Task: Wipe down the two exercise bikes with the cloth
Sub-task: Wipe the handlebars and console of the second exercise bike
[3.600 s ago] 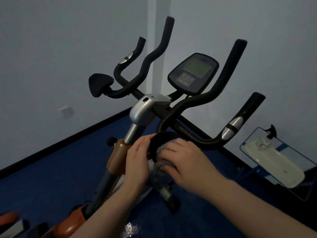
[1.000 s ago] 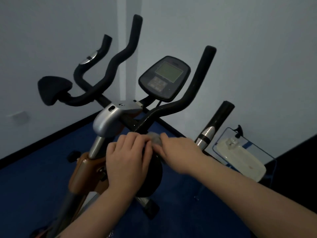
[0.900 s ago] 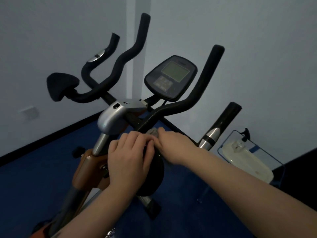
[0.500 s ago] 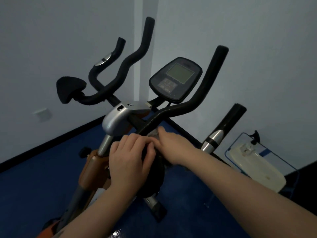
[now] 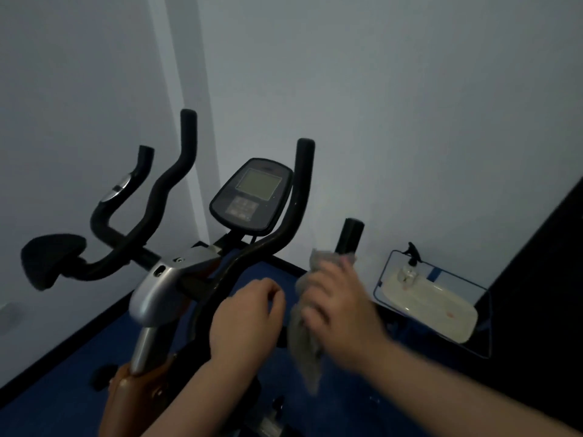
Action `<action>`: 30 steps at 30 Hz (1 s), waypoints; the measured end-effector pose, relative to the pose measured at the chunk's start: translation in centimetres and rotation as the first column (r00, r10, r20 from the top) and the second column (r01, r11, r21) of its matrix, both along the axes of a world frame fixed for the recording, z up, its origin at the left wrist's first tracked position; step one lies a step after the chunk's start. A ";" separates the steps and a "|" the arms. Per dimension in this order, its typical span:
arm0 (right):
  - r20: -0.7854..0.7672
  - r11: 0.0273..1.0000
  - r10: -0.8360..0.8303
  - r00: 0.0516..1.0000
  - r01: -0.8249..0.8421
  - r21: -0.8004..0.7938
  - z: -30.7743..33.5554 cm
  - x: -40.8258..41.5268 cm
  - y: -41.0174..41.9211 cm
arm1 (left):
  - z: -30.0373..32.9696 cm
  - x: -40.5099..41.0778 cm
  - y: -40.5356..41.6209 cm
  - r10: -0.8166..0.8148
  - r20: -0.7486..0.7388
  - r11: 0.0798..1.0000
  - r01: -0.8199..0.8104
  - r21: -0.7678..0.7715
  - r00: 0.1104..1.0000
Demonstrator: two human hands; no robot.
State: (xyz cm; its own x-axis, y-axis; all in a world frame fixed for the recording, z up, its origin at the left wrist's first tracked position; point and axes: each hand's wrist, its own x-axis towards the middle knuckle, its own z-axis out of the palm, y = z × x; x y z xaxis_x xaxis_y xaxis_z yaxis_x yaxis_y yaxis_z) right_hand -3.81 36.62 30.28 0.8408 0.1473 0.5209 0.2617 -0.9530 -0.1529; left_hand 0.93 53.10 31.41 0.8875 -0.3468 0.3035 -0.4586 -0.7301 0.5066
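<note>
An exercise bike fills the middle: black curved handlebars [image 5: 284, 228], a console with a grey screen [image 5: 252, 197], a silver stem cover [image 5: 157, 291] and an orange-brown frame [image 5: 132, 386]. My right hand [image 5: 340, 307] grips a grey cloth [image 5: 304, 345] around the lower right handlebar grip [image 5: 351, 234]; part of the cloth hangs down below the hand. My left hand [image 5: 246, 320] is just left of it with fingers curled, over the right elbow pad, which it hides. Whether it grips anything is unclear. The left elbow pad [image 5: 50, 257] sticks out at the left.
The bike stands in a corner of pale walls [image 5: 410, 121] on a blue floor [image 5: 63, 389]. At the right on the floor is a blue wire frame holding a cream tray [image 5: 435, 307] and a small pump bottle [image 5: 410, 266]. A dark surface [image 5: 542, 294] rises at the far right.
My right hand has moved with the cloth from the centre of the handlebars out to the lower right grip. The left hand has lifted slightly, and the view has tilted up.
</note>
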 end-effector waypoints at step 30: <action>0.153 0.738 -0.461 0.874 0.282 0.613 2.4 6.0 -4.2 | -0.3 0.0 -0.1 -0.007 0.066 0.963 -0.011 0.269 0.998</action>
